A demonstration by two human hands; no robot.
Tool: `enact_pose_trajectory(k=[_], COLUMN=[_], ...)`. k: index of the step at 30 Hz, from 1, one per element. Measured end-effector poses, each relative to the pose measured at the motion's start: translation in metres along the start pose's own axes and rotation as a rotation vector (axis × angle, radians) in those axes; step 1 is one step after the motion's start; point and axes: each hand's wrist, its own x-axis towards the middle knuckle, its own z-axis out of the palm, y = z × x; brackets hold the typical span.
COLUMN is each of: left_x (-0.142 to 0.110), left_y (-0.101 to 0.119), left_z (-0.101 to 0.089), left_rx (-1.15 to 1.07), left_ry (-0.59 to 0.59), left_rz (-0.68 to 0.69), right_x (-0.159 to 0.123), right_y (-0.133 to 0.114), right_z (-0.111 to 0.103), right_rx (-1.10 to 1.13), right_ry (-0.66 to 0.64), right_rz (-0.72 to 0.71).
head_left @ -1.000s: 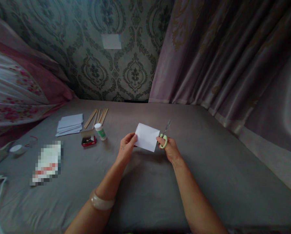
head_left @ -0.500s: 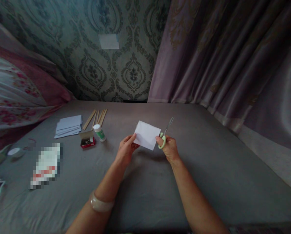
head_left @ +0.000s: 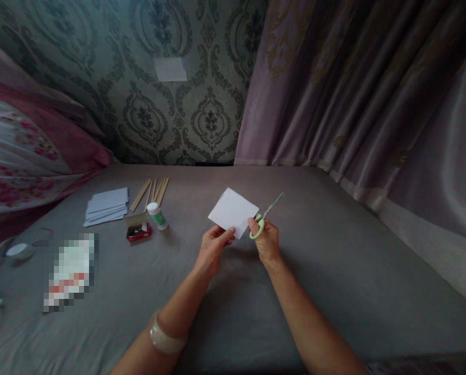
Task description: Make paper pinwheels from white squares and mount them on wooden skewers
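A white sheet of paper is held up above the grey cloth, tilted so that one corner points away from me. My left hand pinches its near edge, thumb on top and fingers underneath. My right hand is closed around a pair of scissors with pale green handles. The blades point away to the upper right and look closed together, clear of the paper. The right thumb also touches the sheet's right corner.
To the left lie a stack of white paper, several wooden sticks, a white and green bottle, an opened red box of small metal pieces and a blurred-out packet. A white roll is farther left.
The paper has been turned in my hands, with a corner now pointing away. My left hand has shifted right along its near edge. The scissors have tilted further right.
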Motion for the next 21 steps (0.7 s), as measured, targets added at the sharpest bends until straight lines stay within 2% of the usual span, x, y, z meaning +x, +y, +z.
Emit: enact_pose_trajectory(k=[5,8,10,13,16,21], left_x=[0.003,0.006,0.009,0.012,0.012,0.009], left_y=[0.001,0.009,0.016,0.027,0.033,0.034], left_z=[-0.002,-0.007,-0.012,-0.021,-0.027,-0.025], left_rx=[0.041,0.003,-0.046,-0.114,-0.164,-0.188], left_ry=[0.055,0.115,0.171,0.242,0.273,0.253], left_rz=[0.024,0.041,0.066,0.104,0.128,0.129], right_x=[0.001,0.0,-0.003,-0.01,-0.019,-0.029], right_y=[0.001,-0.002,-0.006,-0.012,-0.015,-0.012], right_z=[-0.001,-0.003,-0.004,-0.005,-0.002,0.003], right_rx=[-0.023,-0.099,-0.186,-0.333,-0.472,-0.599], right_ry=[-0.005,-0.073,-0.191,-0.461,-0.697,-0.84], right_rz=[0.038,0.08,0.121,0.177,0.157,0.106])
